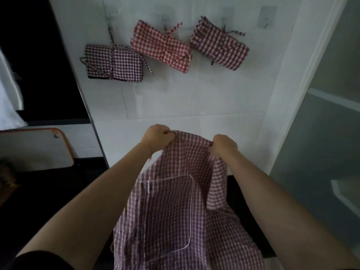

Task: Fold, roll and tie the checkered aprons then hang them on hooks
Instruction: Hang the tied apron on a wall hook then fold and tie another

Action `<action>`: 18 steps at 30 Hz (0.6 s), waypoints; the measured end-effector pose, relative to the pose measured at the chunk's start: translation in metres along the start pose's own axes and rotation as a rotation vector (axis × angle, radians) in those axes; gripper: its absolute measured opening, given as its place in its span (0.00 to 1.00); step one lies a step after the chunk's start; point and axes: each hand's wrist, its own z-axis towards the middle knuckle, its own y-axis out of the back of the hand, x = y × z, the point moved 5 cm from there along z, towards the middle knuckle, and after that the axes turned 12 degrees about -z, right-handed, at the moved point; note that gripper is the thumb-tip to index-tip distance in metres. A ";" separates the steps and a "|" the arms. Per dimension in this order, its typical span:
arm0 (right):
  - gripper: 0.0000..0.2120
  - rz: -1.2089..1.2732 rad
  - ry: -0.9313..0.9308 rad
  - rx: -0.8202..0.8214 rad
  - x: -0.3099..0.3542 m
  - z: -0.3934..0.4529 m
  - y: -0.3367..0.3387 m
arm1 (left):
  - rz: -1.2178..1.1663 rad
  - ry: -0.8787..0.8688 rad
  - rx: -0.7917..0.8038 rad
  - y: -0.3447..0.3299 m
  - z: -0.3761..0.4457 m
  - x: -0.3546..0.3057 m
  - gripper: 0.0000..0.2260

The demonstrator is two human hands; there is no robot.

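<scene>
**Fourth apron held up by top edge — fold not yet begun**

White tiled wall (pixel 194 98) behind, dim light, dark counter (pixel 48 201) below. Landmark: the free hook (pixel 267 17), rightmost on the wall.

Left hand (pixel 156 137) is clenched on the top edge of the loose apron (pixel 175 211), well below and left of the free hook. Right hand (pixel 225 146) grips the same edge a bit nearer the hook, fingers curled into the cloth. Apron hangs between them down toward the person, pocket (pixel 169 209) facing the camera; right side is doubled over itself in a flap.

Outward: three tied bundles already up, all left of the free hook. Dark-check bundle (pixel 219 46) just beside it, red bundle (pixel 160 44) next, purple bundle (pixel 115 62) farthest and lowest.

Risks, as I judge them:
- Grips sit close together, so cloth sags uneven; fold could come out crooked.
- That doubled flap, if not shaken out, gets rolled in and makes a lumpy roll.
- Apron strings not visible here; could get trapped inside the roll, leaving nothing to tie.
- Lower hem is out of frame, may drag on the counter.
</scene>
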 end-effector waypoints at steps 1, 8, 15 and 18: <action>0.15 0.007 -0.011 0.012 -0.002 -0.002 -0.004 | 0.037 0.086 0.116 -0.011 -0.001 0.014 0.16; 0.06 -0.040 -0.251 -0.134 -0.019 -0.003 -0.014 | 0.168 0.248 0.673 -0.054 -0.037 0.050 0.12; 0.09 0.261 -0.346 -0.007 -0.023 0.011 -0.050 | -0.117 0.605 0.733 -0.075 -0.055 0.103 0.15; 0.12 0.336 -0.365 0.045 -0.027 0.019 -0.057 | -0.025 0.585 0.256 -0.062 -0.034 0.136 0.20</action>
